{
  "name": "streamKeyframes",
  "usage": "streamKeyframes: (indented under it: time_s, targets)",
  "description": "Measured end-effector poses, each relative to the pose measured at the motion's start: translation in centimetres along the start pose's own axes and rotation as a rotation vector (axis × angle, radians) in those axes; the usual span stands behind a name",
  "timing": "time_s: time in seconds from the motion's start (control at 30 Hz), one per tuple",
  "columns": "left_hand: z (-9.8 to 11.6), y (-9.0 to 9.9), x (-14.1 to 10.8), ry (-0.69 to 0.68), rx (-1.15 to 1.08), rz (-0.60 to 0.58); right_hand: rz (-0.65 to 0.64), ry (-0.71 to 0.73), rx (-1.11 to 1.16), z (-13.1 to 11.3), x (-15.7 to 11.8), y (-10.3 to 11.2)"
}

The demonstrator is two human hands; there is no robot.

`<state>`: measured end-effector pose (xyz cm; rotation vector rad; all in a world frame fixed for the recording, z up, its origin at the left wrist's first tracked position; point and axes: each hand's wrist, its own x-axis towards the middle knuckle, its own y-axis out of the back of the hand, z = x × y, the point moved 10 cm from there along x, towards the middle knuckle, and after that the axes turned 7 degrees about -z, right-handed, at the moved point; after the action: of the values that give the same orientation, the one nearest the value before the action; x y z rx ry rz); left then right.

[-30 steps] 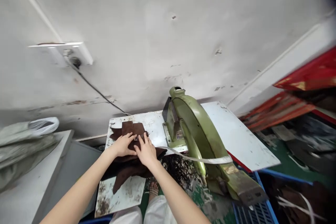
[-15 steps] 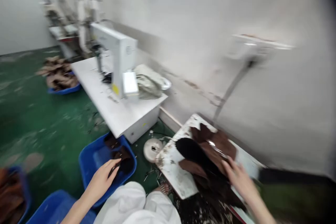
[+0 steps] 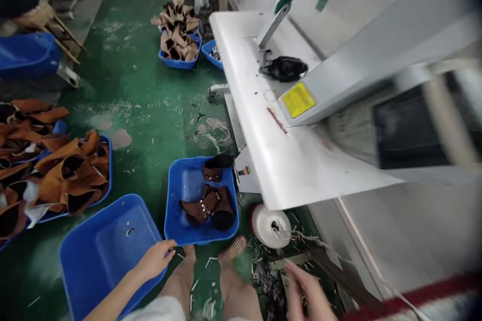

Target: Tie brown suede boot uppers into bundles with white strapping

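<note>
Green floor (image 3: 128, 75): spread across the left and middle of the frame; loose scraps (image 3: 263, 286) are strewn at lower right. Any piece dropped there would likely be dirtied, and footing could be lost on them.

White table (image 3: 278, 170): its near corner juts toward the centre. An arm or head could be knocked on it if a lean is made too far.

Left bin (image 3: 86, 241): lower left of the frame, blue. Its rim could be caught by the forearm passing over it, and the bin dragged.

Middle bin (image 3: 186, 183): just beyond the feet, blue, lower centre. Could be tipped if its near rim were leaned on.

Brown pieces (image 3: 196, 210): kept inside the middle bin, lower centre, mostly along its right and near sides. Could be creased or tangled if grabbed as a bunch.

White reel (image 3: 263, 225): under the table corner, beside the right foot. Its loose strap could be snagged by that foot.

Right hand (image 3: 309, 291): bottom edge, right of centre, blurred and cut off; opening and grip cannot be told. Scraps are nearest.

Left hand (image 3: 157, 258): fingers loosely bent, narrow gap to thumb; nothing seen held. Fingertips by the middle bin's near-left corner; contact cannot be told.
</note>
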<state>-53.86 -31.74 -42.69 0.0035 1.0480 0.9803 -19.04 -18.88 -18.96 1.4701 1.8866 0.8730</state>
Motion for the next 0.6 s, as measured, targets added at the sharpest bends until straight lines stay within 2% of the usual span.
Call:
streamKeyframes:
  time_s: [0.07,0.13,0.17,0.23,0.3,0.37,0.4,0.47,0.53,0.6]
  targets:
    - [-2.7,-2.4,7.8,0.076,0.036,-0.019,-0.225,-0.033,0.032,3.6,4.7,-12.2]
    - [-5.2,-6.0,16.1,0.147,0.041,-0.008,-0.374,-0.227,0.003,10.6,9.1,-24.2]
    - [-6.0,-8.2,20.2,0.169,0.030,0.003,-0.420,-0.332,-0.061,14.5,11.1,-29.6]
    - [-7.1,-13.1,27.9,0.206,0.019,0.026,-0.485,-0.488,-0.229,21.8,14.4,-38.5]
    - [-7.6,-17.3,34.5,0.239,0.069,0.074,-0.529,-0.591,-0.391,27.3,16.8,-45.1]
    - [-8.0,-19.7,39.4,0.281,0.181,0.167,-0.555,-0.714,-0.485,31.2,17.8,-49.5]
    - [-8.2,-20.1,41.0,0.301,0.243,0.224,-0.560,-0.781,-0.481,32.6,17.8,-51.0]
    - [-8.8,-19.6,42.8,0.312,0.317,0.307,-0.567,-0.885,-0.368,34.4,16.9,-52.9]
    - [-9.6,-17.9,42.9,0.278,0.301,0.325,-0.574,-0.919,-0.212,35.0,15.6,-53.2]
    - [-10.9,-15.2,41.5,0.238,0.195,0.298,-0.574,-0.918,-0.114,34.9,14.3,-51.5]
